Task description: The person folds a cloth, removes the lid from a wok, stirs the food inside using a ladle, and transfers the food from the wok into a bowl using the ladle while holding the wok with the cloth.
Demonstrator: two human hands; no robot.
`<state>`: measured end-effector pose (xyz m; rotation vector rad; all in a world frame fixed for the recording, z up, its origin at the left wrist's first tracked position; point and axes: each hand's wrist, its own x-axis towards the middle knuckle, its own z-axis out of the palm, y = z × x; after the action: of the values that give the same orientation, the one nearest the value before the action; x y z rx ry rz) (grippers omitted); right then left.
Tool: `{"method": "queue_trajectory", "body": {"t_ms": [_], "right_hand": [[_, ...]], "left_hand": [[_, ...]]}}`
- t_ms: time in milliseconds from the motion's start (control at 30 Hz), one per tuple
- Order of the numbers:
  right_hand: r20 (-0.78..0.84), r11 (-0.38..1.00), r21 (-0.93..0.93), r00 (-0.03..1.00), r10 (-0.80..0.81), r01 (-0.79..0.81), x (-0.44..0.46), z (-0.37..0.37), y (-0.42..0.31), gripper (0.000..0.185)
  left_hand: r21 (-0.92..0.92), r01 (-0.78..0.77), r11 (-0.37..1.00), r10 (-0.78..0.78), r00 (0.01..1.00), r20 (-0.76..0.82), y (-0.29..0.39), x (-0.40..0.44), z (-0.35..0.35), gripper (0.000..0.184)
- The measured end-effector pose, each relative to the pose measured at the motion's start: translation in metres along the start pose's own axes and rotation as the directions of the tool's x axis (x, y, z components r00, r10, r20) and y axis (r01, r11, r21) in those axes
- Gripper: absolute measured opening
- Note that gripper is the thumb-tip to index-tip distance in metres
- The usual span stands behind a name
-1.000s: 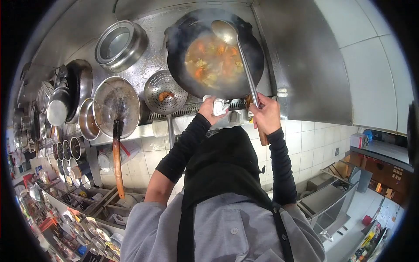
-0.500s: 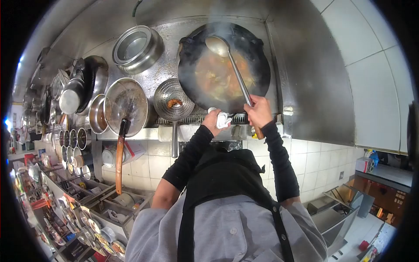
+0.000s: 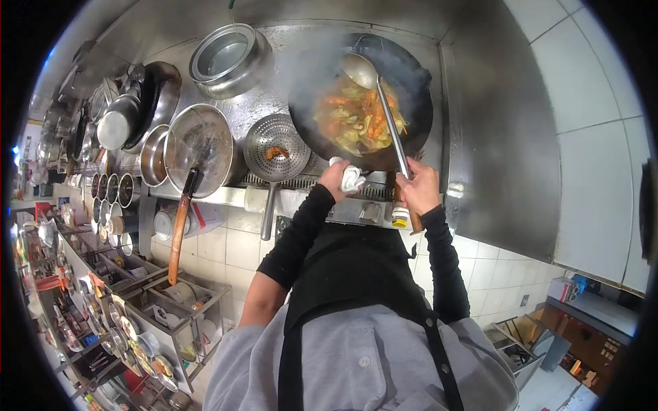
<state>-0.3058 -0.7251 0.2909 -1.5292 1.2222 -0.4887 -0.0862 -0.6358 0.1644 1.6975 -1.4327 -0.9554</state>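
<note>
A black wok [image 3: 416, 113] stands on the stove, with steam over its far and left side. Orange and pale green pieces of food [image 3: 356, 127] lie in it. My right hand [image 3: 421, 186] is closed round the wooden-ended handle of a metal ladle [image 3: 388, 113], whose bowl hangs over the far part of the wok. At the wok's near edge, my left hand [image 3: 333, 179] grips a folded white cloth [image 3: 352, 179]. Whether the cloth is wrapped on the wok's rim or handle I cannot tell.
Left of the wok, a perforated skimmer [image 3: 274, 154] holds a small brown piece of food. Beside it rests a round mesh strainer [image 3: 200, 147] with a long wooden handle. A metal pot [image 3: 229, 61] stands behind them. A steel wall [image 3: 507, 137] rises at the right.
The food shows more clearly, with steam now drifting to the left. The ladle's bowl stays over the far side of the wok. The whole view has shifted slightly.
</note>
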Motion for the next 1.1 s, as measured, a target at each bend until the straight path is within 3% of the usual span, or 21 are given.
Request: {"method": "queue_trajectory", "body": {"t_ms": [133, 167, 233, 267, 300, 367, 433, 467, 500, 533, 600, 767, 867, 933, 1000, 1033, 1100], "right_hand": [[-0.014, 0.998, -0.060, 0.999, -0.029, 0.028, 0.006, -0.013, -0.001, 0.027], [-0.009, 0.998, -0.060, 1.000, -0.029, 0.028, 0.009, -0.015, 0.004, 0.030], [-0.011, 0.998, -0.053, 0.999, -0.033, 0.032, 0.016, -0.019, 0.007, 0.033], [-0.017, 0.998, -0.047, 0.999, -0.031, 0.030, 0.017, -0.020, 0.009, 0.033], [-0.021, 0.999, -0.041, 0.999, -0.026, 0.025, 0.018, -0.021, 0.010, 0.033], [-0.034, 0.999, -0.040, 0.999, -0.018, 0.017, 0.023, -0.023, 0.011, 0.033], [-0.051, 0.999, -0.034, 0.999, -0.004, 0.002, 0.025, -0.025, 0.012, 0.033], [-0.053, 0.999, -0.033, 0.999, 0.001, -0.003, 0.027, -0.027, 0.009, 0.033], [-0.058, 1.000, -0.028, 0.998, 0.006, -0.008, 0.031, -0.028, 0.008, 0.033], [-0.043, 0.999, -0.035, 0.999, 0.000, -0.001, 0.036, -0.029, 0.010, 0.032], [-0.003, 0.999, -0.051, 1.000, -0.017, 0.017, 0.048, -0.029, 0.013, 0.029], [0.049, 0.989, -0.136, 0.998, -0.050, 0.056, 0.087, -0.005, 0.016, 0.012], [0.189, 0.993, 0.098, 0.981, 0.051, -0.070, 0.084, -0.005, 0.014, 0.008], [0.126, 0.998, 0.048, 0.992, 0.030, -0.037, 0.066, -0.001, 0.007, 0.016], [0.021, 1.000, -0.017, 1.000, 0.005, -0.005, 0.053, 0.014, 0.006, 0.025], [0.004, 0.999, -0.044, 1.000, -0.010, 0.010, 0.051, 0.018, 0.009, 0.040], [-0.042, 0.999, -0.044, 0.999, -0.004, 0.002, 0.050, 0.018, 0.006, 0.043]], "left_hand": [[-0.038, -0.029, 0.999, 0.029, 1.000, 0.001, -0.015, 0.031, 0.001, 0.033], [-0.390, 0.176, 0.904, -0.130, 0.981, 0.142, -0.023, 0.045, 0.005, 0.024], [-0.443, 0.055, 0.895, -0.027, 0.997, 0.070, -0.100, 0.085, 0.040, 0.014], [-0.766, 0.348, 0.541, -0.251, 0.936, 0.248, -0.069, 0.085, 0.030, 0.008], [-0.890, 0.456, 0.004, -0.453, 0.794, 0.405, -0.036, 0.084, 0.018, 0.015], [-0.873, 0.414, 0.257, -0.290, 0.895, 0.339, -0.043, 0.085, 0.019, 0.023], [-0.866, 0.492, 0.091, -0.278, 0.847, 0.453, -0.043, 0.078, 0.010, 0.030], [-0.809, 0.549, -0.209, -0.314, 0.746, 0.587, -0.002, 0.057, -0.016, 0.034], [-0.827, 0.560, 0.050, -0.259, 0.807, 0.530, 0.004, 0.036, -0.025, 0.039], [-0.753, 0.636, 0.165, -0.373, 0.748, 0.550, 0.022, 0.019, -0.038, 0.037], [-0.672, 0.693, 0.262, -0.350, 0.717, 0.603, 0.030, -0.019, -0.052, 0.035], [-0.648, 0.699, 0.302, -0.438, 0.706, 0.557, 0.042, -0.090, -0.061, 0.033], [-0.704, 0.662, 0.257, -0.494, 0.716, 0.494, 0.034, -0.120, -0.058, 0.041], [-0.779, 0.600, 0.182, -0.499, 0.739, 0.453, 0.055, -0.128, -0.067, 0.038], [-0.791, 0.587, 0.176, -0.505, 0.743, 0.439, 0.041, -0.134, -0.066, 0.036], [-0.792, 0.586, 0.174, -0.456, 0.760, 0.463, 0.034, -0.134, -0.066, 0.036], [-0.784, 0.592, 0.189, -0.427, 0.768, 0.477, 0.027, -0.128, -0.064, 0.036]]}}
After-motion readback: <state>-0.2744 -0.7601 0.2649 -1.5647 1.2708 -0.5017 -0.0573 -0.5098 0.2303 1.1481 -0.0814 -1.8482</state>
